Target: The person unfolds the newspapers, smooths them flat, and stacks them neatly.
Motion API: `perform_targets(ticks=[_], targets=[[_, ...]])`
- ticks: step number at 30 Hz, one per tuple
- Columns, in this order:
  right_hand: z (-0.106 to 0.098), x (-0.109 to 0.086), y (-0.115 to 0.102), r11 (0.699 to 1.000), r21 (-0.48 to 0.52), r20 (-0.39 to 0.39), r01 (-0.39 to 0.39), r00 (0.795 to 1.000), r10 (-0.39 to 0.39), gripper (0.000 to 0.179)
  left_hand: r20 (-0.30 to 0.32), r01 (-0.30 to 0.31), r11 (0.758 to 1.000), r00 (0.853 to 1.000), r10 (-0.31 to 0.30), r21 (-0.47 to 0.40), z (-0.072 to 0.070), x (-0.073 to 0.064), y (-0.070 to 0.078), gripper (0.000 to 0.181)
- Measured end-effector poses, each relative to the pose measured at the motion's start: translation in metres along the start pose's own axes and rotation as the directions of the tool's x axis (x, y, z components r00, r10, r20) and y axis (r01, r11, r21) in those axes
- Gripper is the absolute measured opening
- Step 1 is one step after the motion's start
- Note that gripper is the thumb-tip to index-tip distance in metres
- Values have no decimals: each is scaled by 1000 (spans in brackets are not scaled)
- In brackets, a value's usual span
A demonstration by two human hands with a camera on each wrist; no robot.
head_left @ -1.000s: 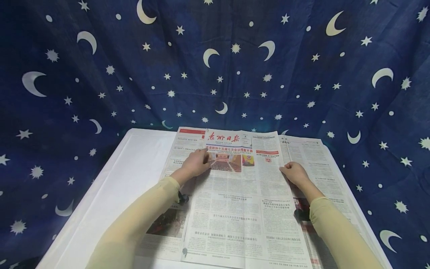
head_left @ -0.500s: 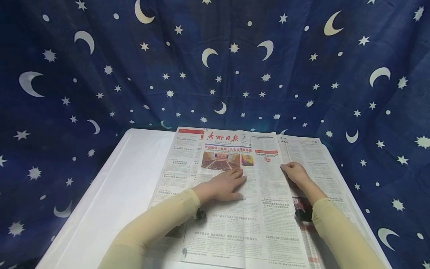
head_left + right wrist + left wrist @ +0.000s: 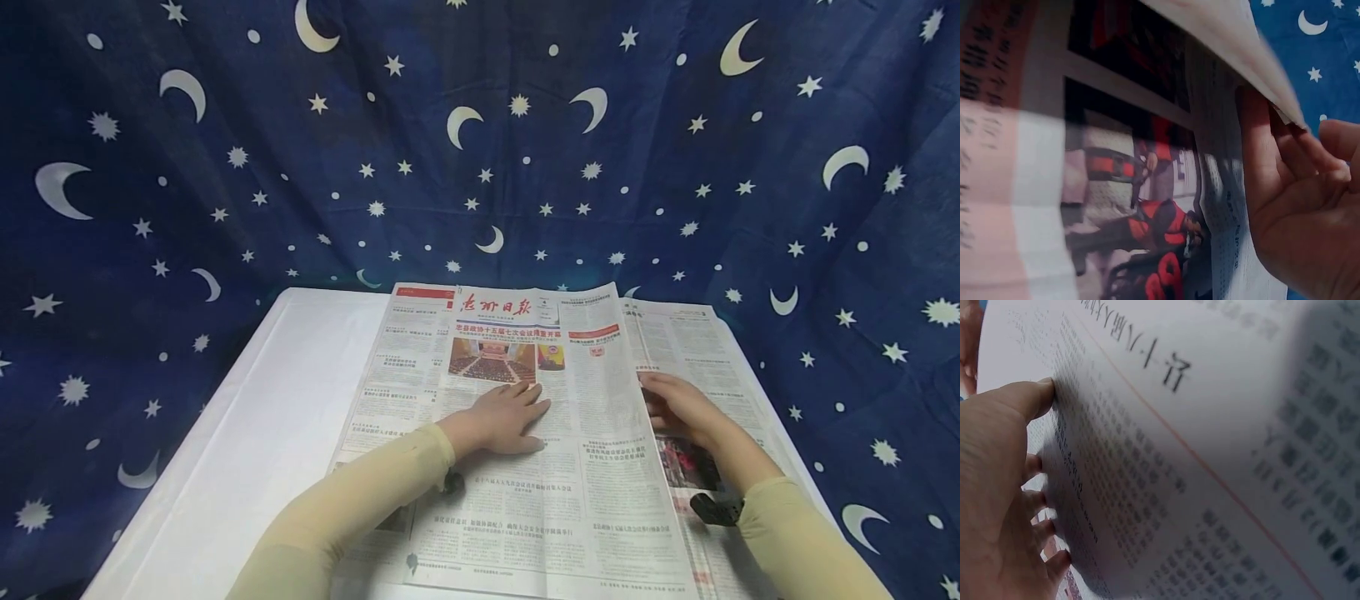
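A newspaper (image 3: 517, 517) with a red masthead lies on top of an opened-out newspaper sheet (image 3: 386, 400). My left hand (image 3: 504, 419) rests palm down on the top newspaper, just below its colour photo, fingers spread. The left wrist view shows that hand (image 3: 997, 481) against the printed page. At the newspaper's right edge, my right hand (image 3: 686, 410) has its fingers partly hidden behind the paper. In the right wrist view, the fingers (image 3: 1260, 140) reach under the raised newspaper edge (image 3: 1235, 40), while the thumb (image 3: 1338, 140) stands apart from it.
Both papers lie on a white table (image 3: 247, 417), whose bare surface shows at the left. Behind it hangs a dark blue curtain (image 3: 420, 125) with moons and stars. A printed photo (image 3: 1141, 200) on the lower sheet shows beneath the raised edge.
My left hand has moved from the newspaper's upper left edge to its middle. My right hand has gone from pinching the right edge to reaching under it, and that side has risen slightly.
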State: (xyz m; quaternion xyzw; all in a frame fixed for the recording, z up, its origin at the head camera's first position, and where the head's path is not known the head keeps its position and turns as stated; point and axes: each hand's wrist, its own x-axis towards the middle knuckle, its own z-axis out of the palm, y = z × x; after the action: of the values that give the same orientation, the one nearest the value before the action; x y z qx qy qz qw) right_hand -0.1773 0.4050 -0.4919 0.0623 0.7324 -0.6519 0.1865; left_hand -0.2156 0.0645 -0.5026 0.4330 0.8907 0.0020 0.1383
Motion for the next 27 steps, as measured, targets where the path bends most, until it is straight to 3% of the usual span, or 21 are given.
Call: perform_targets(ticks=[6,16,27], targets=[[10,-9,-2,999,45,77,7,997,-11,62,7,0,1000,1000,0,20,-1,0,0,77],[22,-15,-4,990,124,124,63,989,-79,60,3,6,1000,1000,-6,26,0,1,1,77],[34,-14,-8,989,112,111,98,988,-110,58,-6,8,999,1000,-8,40,2,2,-1,77]])
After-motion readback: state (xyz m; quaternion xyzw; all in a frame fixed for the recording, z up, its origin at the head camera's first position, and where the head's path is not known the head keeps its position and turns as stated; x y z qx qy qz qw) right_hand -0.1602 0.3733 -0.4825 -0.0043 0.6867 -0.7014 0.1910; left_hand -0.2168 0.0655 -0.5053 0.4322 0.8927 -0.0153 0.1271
